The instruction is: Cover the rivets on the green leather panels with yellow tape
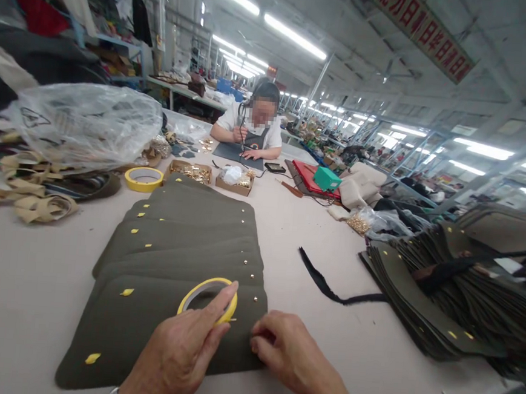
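Observation:
A roll of yellow tape (190, 294) is gripped by my left hand (182, 348), its thumb and fingers closed on the near right side of the ring. Beneath it lies the front one of several overlapping dark olive panels (111, 325). Small yellow tape pieces (127, 292) mark the panels' left side, and small metal studs (255, 299) run down their right side. My right hand (287, 351) is at the front panel's right edge, fingers curled and pressed together. What they pinch, if anything, is hidden.
Another yellow tape roll (144, 179) and small boxes of metal parts (190, 172) stand beyond the panels. At right is a stack of similar panels (437, 296) with a black strap (320, 279). A co-worker (255, 123) sits across the table. A plastic bag (86, 123) bulges at left.

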`<state>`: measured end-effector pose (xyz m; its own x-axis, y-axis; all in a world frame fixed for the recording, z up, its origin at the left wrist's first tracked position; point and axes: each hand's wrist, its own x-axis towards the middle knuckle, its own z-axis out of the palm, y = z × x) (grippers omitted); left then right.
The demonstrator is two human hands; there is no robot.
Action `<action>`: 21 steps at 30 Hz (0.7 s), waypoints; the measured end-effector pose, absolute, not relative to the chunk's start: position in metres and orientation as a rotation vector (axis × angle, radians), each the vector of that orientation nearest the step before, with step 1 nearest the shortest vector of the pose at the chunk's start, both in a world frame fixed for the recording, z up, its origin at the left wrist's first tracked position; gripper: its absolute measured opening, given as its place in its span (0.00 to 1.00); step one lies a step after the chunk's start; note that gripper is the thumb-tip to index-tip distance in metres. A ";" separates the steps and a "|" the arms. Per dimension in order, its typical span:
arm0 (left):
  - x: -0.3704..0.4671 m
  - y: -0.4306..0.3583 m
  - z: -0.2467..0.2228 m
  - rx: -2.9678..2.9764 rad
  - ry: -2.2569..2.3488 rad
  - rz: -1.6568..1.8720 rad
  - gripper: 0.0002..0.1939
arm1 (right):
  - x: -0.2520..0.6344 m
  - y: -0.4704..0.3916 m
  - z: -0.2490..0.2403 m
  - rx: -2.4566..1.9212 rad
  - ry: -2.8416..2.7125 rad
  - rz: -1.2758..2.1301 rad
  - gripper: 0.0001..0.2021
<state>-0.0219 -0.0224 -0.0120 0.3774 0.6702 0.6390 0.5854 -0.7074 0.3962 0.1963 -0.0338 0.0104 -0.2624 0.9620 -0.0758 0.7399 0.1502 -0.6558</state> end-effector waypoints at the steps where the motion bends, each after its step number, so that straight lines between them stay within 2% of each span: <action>1: -0.021 -0.026 -0.011 2.520 1.163 1.245 0.23 | 0.195 -0.037 0.015 -1.535 -2.031 0.775 0.08; 7: -0.015 -0.041 -0.007 2.558 1.196 1.208 0.20 | 0.178 -0.047 0.025 -1.025 -2.139 0.434 0.12; 18: -0.010 -0.046 -0.007 2.698 1.172 1.166 0.17 | 0.172 -0.047 0.013 -0.979 -2.203 0.233 0.07; 21: -0.010 -0.044 -0.006 2.661 1.168 1.090 0.13 | 0.170 -0.044 0.009 -0.989 -2.174 0.141 0.08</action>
